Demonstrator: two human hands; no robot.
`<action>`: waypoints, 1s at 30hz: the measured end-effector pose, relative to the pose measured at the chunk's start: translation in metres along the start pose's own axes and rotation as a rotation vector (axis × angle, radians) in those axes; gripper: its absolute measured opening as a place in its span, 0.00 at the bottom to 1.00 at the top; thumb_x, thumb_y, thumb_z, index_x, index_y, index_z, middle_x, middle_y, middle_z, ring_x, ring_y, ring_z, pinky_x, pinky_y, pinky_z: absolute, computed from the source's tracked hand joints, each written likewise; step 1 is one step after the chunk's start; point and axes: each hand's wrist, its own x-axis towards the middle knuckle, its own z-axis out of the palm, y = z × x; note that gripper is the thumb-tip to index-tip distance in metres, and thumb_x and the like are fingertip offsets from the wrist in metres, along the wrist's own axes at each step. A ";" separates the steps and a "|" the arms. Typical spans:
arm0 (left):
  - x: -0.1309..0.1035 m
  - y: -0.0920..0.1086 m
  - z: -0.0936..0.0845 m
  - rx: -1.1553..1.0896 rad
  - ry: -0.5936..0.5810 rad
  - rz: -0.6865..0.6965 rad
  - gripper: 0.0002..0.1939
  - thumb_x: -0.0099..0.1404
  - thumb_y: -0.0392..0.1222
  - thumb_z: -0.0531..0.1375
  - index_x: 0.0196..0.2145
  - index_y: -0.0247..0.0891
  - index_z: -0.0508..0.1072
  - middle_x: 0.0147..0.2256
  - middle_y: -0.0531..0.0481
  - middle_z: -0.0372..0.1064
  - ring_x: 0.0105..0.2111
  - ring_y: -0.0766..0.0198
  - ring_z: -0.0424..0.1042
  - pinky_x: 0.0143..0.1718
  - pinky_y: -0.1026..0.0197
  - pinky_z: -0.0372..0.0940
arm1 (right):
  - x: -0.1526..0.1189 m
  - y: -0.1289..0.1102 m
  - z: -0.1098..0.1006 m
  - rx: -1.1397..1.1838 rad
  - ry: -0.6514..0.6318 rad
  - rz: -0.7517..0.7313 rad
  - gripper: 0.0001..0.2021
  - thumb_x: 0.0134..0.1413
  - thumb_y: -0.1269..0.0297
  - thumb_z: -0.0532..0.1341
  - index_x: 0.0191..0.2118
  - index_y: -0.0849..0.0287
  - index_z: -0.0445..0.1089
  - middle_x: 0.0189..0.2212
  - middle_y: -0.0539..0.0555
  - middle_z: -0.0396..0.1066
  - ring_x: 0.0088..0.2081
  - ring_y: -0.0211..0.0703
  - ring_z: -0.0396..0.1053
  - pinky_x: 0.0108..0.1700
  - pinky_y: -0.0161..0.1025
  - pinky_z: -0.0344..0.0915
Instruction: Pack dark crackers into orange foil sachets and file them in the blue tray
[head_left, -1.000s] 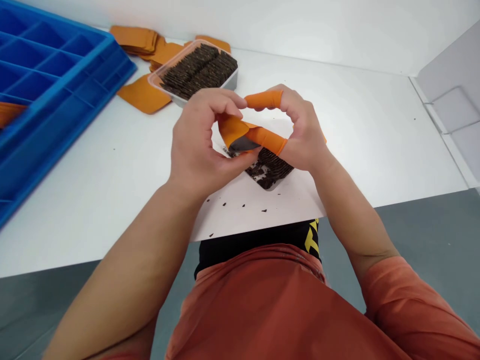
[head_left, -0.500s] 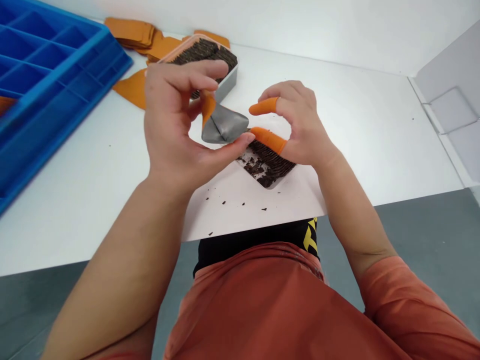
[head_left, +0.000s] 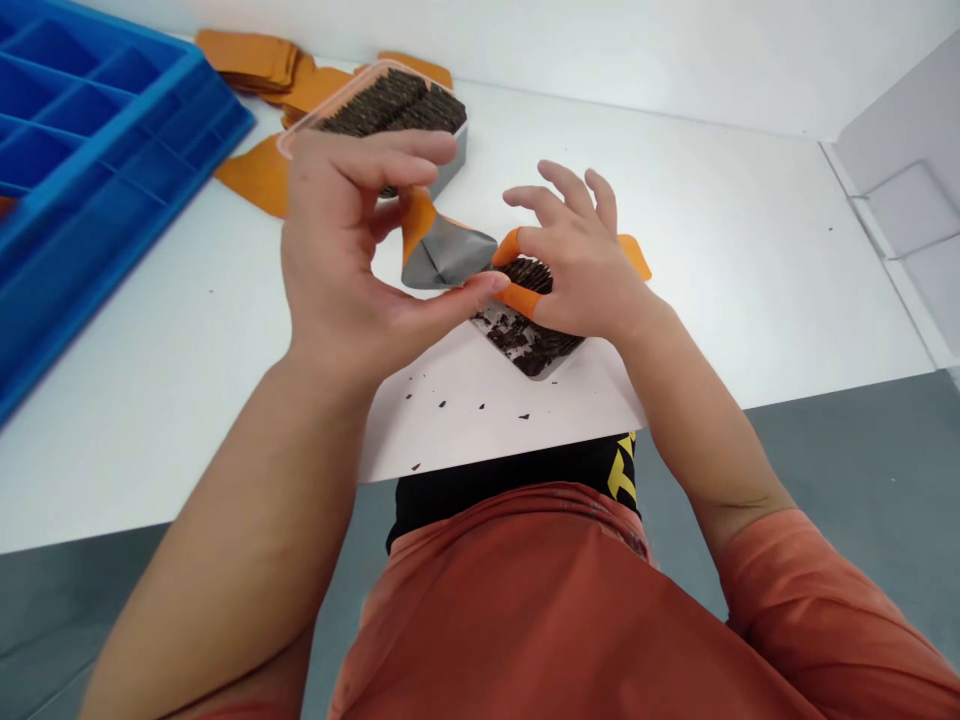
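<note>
My left hand (head_left: pixel 337 240) grips an orange pouch (head_left: pixel 416 225), whose silver-grey inside faces me with its mouth spread apart. Orange finger cots cover the thumb and forefinger of my right hand (head_left: pixel 581 265). Those two fingertips curl close together at the pouch's right edge, by my left thumb; what lies between them, if anything, is hidden. The other right fingers are raised and spread. Just beneath the hands lies a tray of thin dark brown pieces (head_left: pixel 544 345), stacked in rows with crumbs at its near left side.
A second container (head_left: pixel 450 170) full of dark pieces stands behind my left hand, beside stacked orange pouches (head_left: pixel 247 60). The blue divided crate (head_left: pixel 172 150) occupies the left. Another orange piece (head_left: pixel 636 257) shows past my right hand. Dark crumbs dot the white sheet (head_left: pixel 480 440) at the table's front edge.
My right hand has moved left to the pouch's edge, and its thumb and forefinger have closed towards each other. The other right fingers have lifted. My left hand keeps the pouch nearly still.
</note>
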 end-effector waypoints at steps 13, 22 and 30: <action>0.008 -0.018 -0.002 -0.031 0.025 -0.074 0.55 0.38 0.83 0.78 0.51 0.45 0.67 0.60 0.43 0.66 0.65 0.42 0.69 0.61 0.42 0.76 | 0.014 -0.011 -0.023 -0.052 0.182 0.043 0.08 0.67 0.55 0.68 0.35 0.47 0.74 0.53 0.53 0.82 0.63 0.59 0.74 0.75 0.67 0.64; 0.005 -0.009 -0.003 0.011 0.030 -0.109 0.51 0.49 0.74 0.81 0.59 0.47 0.67 0.64 0.43 0.66 0.66 0.42 0.68 0.51 0.48 0.77 | 0.014 -0.037 -0.022 0.502 0.629 0.041 0.12 0.70 0.65 0.59 0.33 0.44 0.63 0.42 0.56 0.79 0.47 0.45 0.81 0.58 0.47 0.82; -0.003 -0.025 0.016 -0.028 0.022 -0.216 0.53 0.43 0.81 0.79 0.52 0.44 0.68 0.55 0.44 0.70 0.57 0.49 0.74 0.56 0.47 0.78 | 0.008 -0.044 -0.021 0.403 0.622 -0.138 0.07 0.75 0.57 0.62 0.45 0.45 0.78 0.50 0.56 0.77 0.59 0.52 0.78 0.66 0.57 0.76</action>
